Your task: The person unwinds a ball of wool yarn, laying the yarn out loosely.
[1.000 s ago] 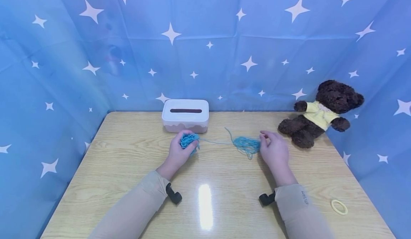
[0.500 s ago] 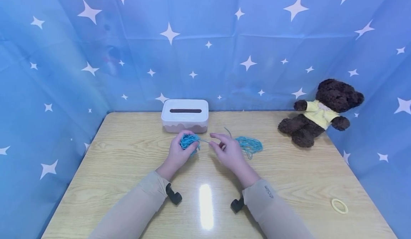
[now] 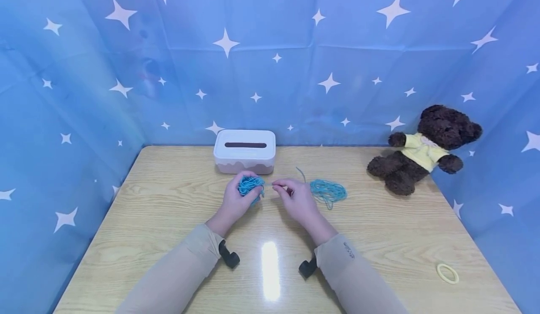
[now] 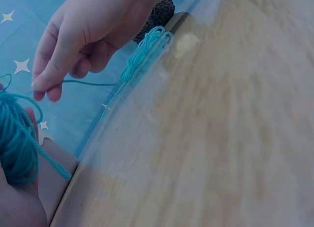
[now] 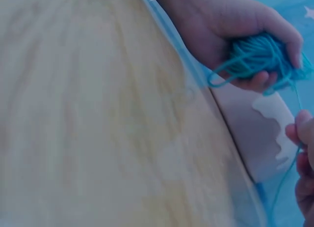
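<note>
My left hand point(image 3: 235, 199) grips a bundle of turquoise yarn point(image 3: 250, 185), its fingers and thumb curled round it. In the right wrist view a few loops of the yarn bundle point(image 5: 257, 57) stick out past the fingers. Just to the right, my right hand point(image 3: 300, 202) pinches the strand that leaves the bundle, between thumb and forefinger. From the pinch the strand point(image 4: 93, 83) runs on to a looser yarn heap point(image 3: 328, 191), which lies on the table to the right of that hand. A loose yarn end point(image 3: 301, 173) points up beside the heap.
Behind my left hand stands a white and pinkish tissue box point(image 3: 244, 151) with a dark slot. A brown teddy bear point(image 3: 422, 152) in a yellow shirt sits at the table's back right. A pale yellow ring point(image 3: 447, 273) lies front right on the wooden table point(image 3: 168, 201).
My right hand has moved left from the yarn heap to the strand close to my left hand and now pinches it. My left hand has kept its hold on the bundle.
</note>
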